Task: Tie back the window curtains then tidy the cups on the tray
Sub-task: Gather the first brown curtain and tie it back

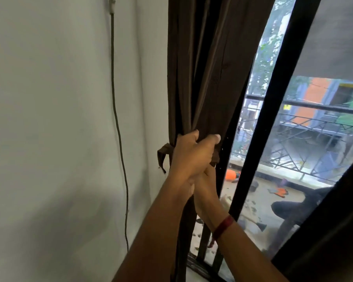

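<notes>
A dark brown curtain point(208, 64) hangs gathered at the left edge of the window. A brown tie-back strap point(163, 154) wraps around it at mid height, with a loose end sticking out to the left. My left hand point(193, 153) is clenched around the bunched curtain at the strap. My right hand point(207, 190), with a red thread on the wrist, reaches in beneath the left hand and is mostly hidden by it; its fingers seem to hold the strap's other end point(215, 159). No cups or tray are in view.
A white wall point(59, 119) with a thin cable point(118, 123) running down it lies to the left. A black window frame bar point(273, 98) crosses diagonally on the right. Another dark curtain point(330, 231) fills the lower right corner. A balcony with a railing shows through the glass.
</notes>
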